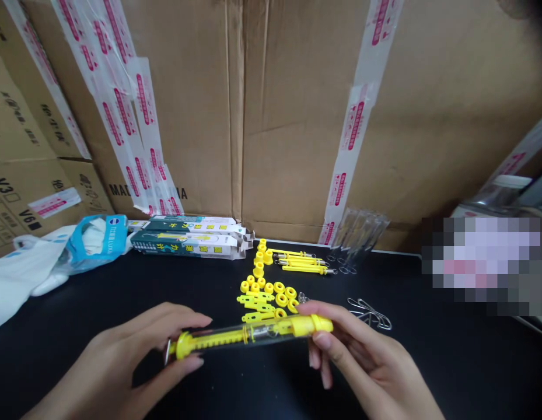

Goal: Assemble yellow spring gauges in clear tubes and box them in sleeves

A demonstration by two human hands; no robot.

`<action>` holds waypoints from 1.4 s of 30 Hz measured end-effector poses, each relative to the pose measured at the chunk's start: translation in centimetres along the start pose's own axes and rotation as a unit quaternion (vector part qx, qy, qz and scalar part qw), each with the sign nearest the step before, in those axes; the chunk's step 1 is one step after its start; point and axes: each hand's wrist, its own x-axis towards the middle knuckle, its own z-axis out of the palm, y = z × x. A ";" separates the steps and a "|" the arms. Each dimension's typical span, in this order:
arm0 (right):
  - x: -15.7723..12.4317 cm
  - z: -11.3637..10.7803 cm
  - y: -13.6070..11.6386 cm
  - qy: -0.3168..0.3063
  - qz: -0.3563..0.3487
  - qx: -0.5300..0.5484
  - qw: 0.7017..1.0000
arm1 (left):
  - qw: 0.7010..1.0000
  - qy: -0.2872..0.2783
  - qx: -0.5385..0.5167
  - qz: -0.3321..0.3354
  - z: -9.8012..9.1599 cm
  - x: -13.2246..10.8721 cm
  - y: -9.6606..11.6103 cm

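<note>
Held level above the black table is a spring scale (224, 338), a clear tube with a yellow graduated slide and a metal spring inside. My left hand (143, 350) has thumb and fingers about its yellow flanged end, where a metal hook pokes out. At the opposite end, my right hand (362, 356) pinches the yellow cap (312, 325) between thumb and forefinger. Just behind the tube lie flat yellow plates (257, 297), yellow rings (290, 293) and small yellow caps (259, 269). Metal hooks (371, 312) rest beyond my right hand.
Printed cartons (187, 239) are stacked at the back left, beside a blue-and-white tissue pack (98, 236). Yellow slides with springs (303, 263) lie near the clear tubes (358, 233). A large cardboard box (288, 128) walls off the back. A blurred patch covers the right side.
</note>
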 end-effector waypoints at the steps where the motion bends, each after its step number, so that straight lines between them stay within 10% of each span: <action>1: 0.1 -0.1 0.0 0.007 -0.007 -0.012 1.000 | 1.000 -0.013 -0.024 -0.003 0.3 0.8 0.1; 14: 2.5 -1.7 0.8 0.080 -0.024 -0.068 0.994 | 0.947 -0.041 -0.304 -0.097 5.2 5.8 -1.1; 23: 2.8 -1.4 0.7 0.086 0.008 -0.059 0.995 | 0.850 -0.039 -0.469 -0.237 4.7 5.7 -1.5; 42: 3.5 -2.7 0.3 -0.025 0.101 -0.027 0.994 | 0.765 -0.054 -0.589 -0.255 4.6 5.8 -1.9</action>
